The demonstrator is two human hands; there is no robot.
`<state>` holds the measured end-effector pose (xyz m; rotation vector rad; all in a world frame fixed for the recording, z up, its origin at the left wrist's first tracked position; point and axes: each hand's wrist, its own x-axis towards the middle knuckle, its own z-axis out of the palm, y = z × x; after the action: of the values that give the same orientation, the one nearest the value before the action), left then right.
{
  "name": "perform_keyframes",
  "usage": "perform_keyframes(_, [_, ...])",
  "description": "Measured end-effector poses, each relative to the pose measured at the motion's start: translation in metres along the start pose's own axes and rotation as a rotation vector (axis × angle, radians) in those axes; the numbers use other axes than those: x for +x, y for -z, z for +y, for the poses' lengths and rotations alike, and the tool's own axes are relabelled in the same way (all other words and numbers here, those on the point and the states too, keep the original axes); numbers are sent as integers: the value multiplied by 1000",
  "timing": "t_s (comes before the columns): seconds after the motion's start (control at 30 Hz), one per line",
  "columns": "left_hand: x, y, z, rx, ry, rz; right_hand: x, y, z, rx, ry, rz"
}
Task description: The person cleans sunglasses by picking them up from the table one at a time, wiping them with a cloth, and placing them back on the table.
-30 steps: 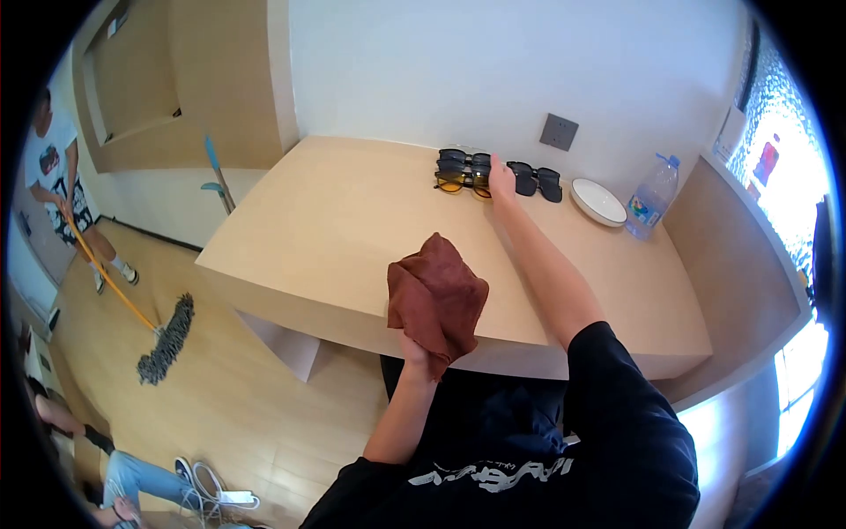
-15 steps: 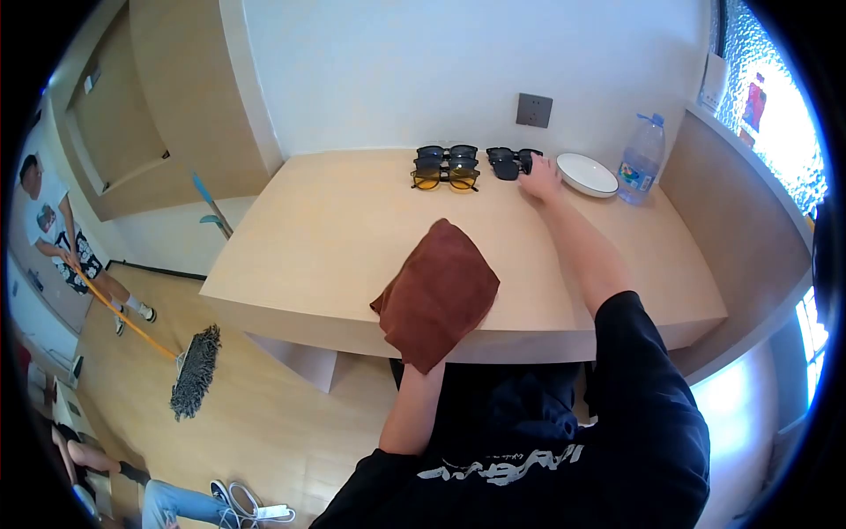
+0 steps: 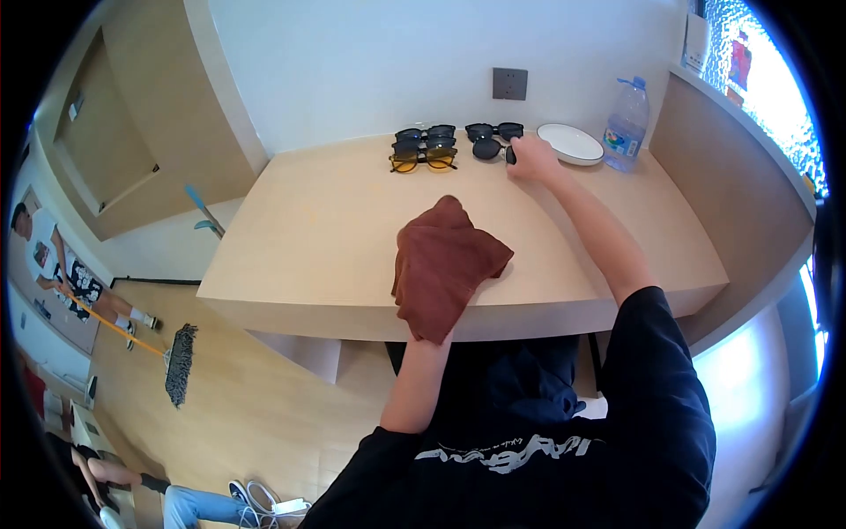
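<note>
A brown cloth [image 3: 448, 264] is draped over my left hand, above the front part of the desk; the fingers are hidden under it, and only my left wrist [image 3: 426, 350] shows below. At the back of the desk my right hand [image 3: 532, 160] is closed on the right end of a pair of dark sunglasses [image 3: 486, 149]. Right behind these sits another dark pair of sunglasses [image 3: 494, 131]. To the left, several more pairs stand in a column, with yellow-lensed glasses [image 3: 423, 160] at the front.
Beside my right hand lies a white dark-rimmed plate [image 3: 571, 144], then a plastic bottle [image 3: 627, 123]. A wooden side panel [image 3: 736, 167] bounds the desk [image 3: 300, 229] on the right. On the left, a person [image 3: 66, 264] holds a mop [image 3: 180, 366]; other people's legs show lower down.
My right hand has closed on the front dark sunglasses and tilted them slightly. The cloth over my left hand has shifted and folded differently. The whole view has moved a little.
</note>
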<state>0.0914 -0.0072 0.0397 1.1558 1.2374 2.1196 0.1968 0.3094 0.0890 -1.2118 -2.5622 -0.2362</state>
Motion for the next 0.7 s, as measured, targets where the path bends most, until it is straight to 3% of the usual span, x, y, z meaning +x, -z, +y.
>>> perform_keyframes(0.07, [3, -5, 19, -61, -8, -48, -15, 25, -6, -57, 52, 59])
perform_keyframes(0.13, [5, -9, 32, -46, -46, -94, -43, 56, -18, 111, 95, 283])
perform_keyframes(0.27, [11, -30, 59, 147, -195, -220, -105, 94, -53, 184, 214, 477])
perform_keyframes(0.33, [12, -39, 74, 244, -252, -267, -143, 112, -75, 316, 386, 674])
perform_keyframes(0.57, [16, -43, 91, 449, -206, -341, -248, 114, -86, 406, 417, 753])
perform_keyframes(0.67, [7, -46, 59, 410, -1011, 28, -265, 88, -90, 488, 359, 724])
perform_keyframes(0.7, [6, -44, 54, 406, -1053, -2, -266, 81, -94, 478, 331, 750])
